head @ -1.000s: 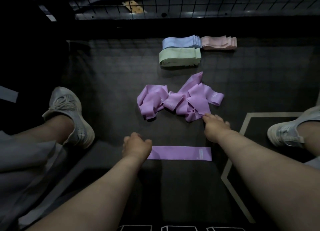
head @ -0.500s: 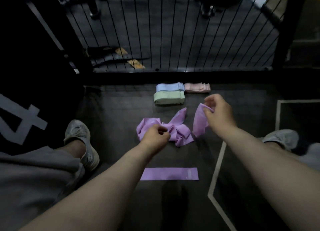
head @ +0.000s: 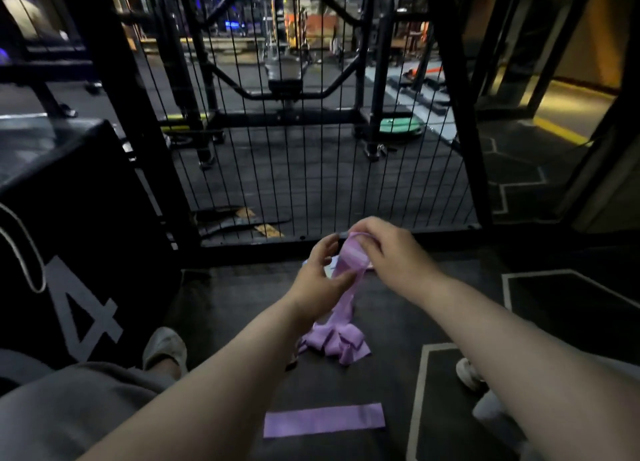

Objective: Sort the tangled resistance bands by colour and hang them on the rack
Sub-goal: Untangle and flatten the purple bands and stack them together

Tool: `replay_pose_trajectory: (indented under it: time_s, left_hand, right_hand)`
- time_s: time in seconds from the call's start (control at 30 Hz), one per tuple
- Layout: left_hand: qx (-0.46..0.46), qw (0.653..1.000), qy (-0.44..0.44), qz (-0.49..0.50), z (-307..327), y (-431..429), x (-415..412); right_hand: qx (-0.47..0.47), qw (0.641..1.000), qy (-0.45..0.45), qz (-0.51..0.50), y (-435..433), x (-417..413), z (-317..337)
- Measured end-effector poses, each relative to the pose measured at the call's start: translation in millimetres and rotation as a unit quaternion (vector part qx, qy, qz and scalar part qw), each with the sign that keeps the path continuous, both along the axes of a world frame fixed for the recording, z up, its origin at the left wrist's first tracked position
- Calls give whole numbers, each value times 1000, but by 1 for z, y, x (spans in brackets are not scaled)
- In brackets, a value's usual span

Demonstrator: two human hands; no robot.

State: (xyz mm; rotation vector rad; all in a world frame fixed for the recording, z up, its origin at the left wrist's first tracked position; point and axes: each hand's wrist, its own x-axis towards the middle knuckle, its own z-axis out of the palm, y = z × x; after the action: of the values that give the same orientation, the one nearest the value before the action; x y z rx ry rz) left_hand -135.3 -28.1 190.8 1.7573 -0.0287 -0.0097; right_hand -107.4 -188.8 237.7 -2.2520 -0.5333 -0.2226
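My right hand (head: 388,253) pinches the top of a purple resistance band (head: 349,270) and holds it up in front of the wire rack. From that band the tangled clump of purple bands (head: 334,343) hangs down onto the dark mat. My left hand (head: 318,280) is at the raised band's left side, thumb against its edge, fingers curved around it. One purple band (head: 323,419) lies flat on the mat close to me. The folded blue, green and pink stacks are hidden behind my hands.
The black wire rack panel (head: 311,170) stands upright just beyond the mat, framed by thick black posts (head: 457,114). A black box with a white 4 (head: 79,253) sits at the left. My shoes (head: 166,346) rest on either side. Gym machines stand behind the grid.
Both hands rose from the mat. My right hand lifted one purple band high, dragging the clump nearer to me, and my left hand left the clump for the raised band. The view tilted up.
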Motion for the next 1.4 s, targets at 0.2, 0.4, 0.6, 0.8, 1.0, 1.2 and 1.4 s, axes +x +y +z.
replay_pose_trajectory:
  time_s: [0.2,0.4,0.6,0.8,1.0,1.2,1.4]
  left_hand:
    - [-3,1000,-28,0,25,-9,-18]
    - [-70,997,-4,-5,49,-11,-28]
    - [-60,997,-2,-40,66,-15,-35]
    - [-33,999,6,-32,60,-14,-34]
    - [-25,999,-18,-12,69,-14,-35]
    - [8,997,12,-75,64,6,-51]
    - [5,995,74,-64,43,43,-68]
  right_hand:
    - [81,997,10,-15,12,-25,47]
    - [135,987,83,-37,0,-31,68]
    - [200,976,71,-41,-18,-38,78]
    - [203,975,51,-75,-28,-35,86]
    - [280,952,84,-96,-28,-35,86]
    - [322,932,122,-111,-32,-32,80]
    - [303,938,122,-115,-41,-27,65]
